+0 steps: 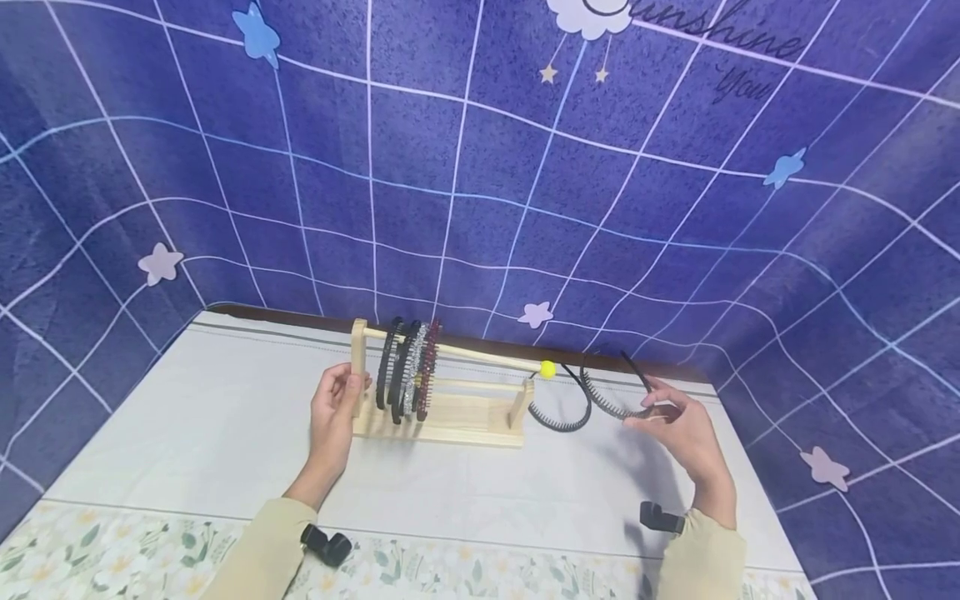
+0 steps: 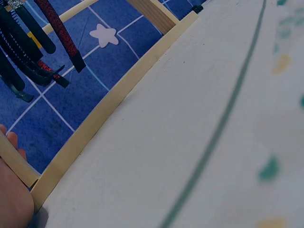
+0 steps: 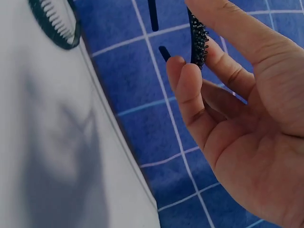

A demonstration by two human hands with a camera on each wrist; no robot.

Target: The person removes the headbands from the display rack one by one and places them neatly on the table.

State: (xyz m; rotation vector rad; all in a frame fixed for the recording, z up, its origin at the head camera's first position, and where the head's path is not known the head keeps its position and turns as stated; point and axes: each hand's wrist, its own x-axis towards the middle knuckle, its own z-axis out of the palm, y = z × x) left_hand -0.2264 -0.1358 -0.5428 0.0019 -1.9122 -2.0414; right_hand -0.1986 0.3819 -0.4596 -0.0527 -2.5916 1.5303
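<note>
A wooden headband stand has my left hand gripping its left post, thumb in front and fingers behind. Several toothed headbands, one of them red and glittery, hang side by side on the upper rod, toward its left end. A yellow ball caps the rod's right end. Off to the right, my right hand pinches a dark toothed headband between thumb and fingers, its open ends pointing away from the palm in the right wrist view. The held headband has dark beads along it.
Another black toothed headband lies on the white tabletop close to the stand's right end. Behind the table hangs a blue grid-patterned curtain. A floral cloth strip runs along the front edge.
</note>
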